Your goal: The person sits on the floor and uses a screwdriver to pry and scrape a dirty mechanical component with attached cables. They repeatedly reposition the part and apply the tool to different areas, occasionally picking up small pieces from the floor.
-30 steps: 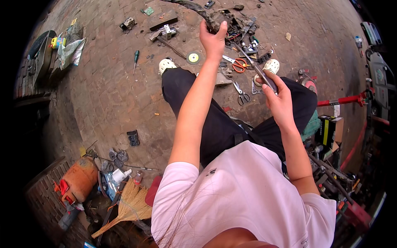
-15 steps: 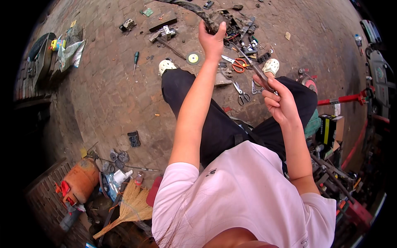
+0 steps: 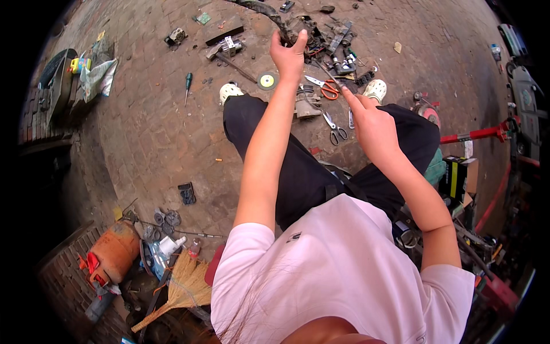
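Observation:
My left hand (image 3: 288,56) is wrapped around a dark, grimy wiring harness (image 3: 264,10), whose thick black sleeve runs off past the top edge. A heap of black connectors and small metal parts (image 3: 338,43) lies just right of that hand. My right hand (image 3: 373,127) is closed over the handle of a long slim metal tool (image 3: 331,74), index finger stretched along it. The tool's thin shaft points up and left toward the harness; whether it is a knife or a screwdriver I cannot tell. Orange-handled scissors (image 3: 329,90) and black-handled scissors (image 3: 337,133) lie below.
A hammer (image 3: 235,66), a yellow grinding disc (image 3: 267,81) and a green screwdriver (image 3: 188,86) lie on the brick ground to the left. An orange gas cylinder (image 3: 114,249) and a straw broom (image 3: 186,284) are at lower left. A red bar (image 3: 472,135) stands right.
My right hand has turned over, back now upward, and shifted slightly down and left, covering the tool's brown handle. My left hand has moved slightly left, still holding the harness.

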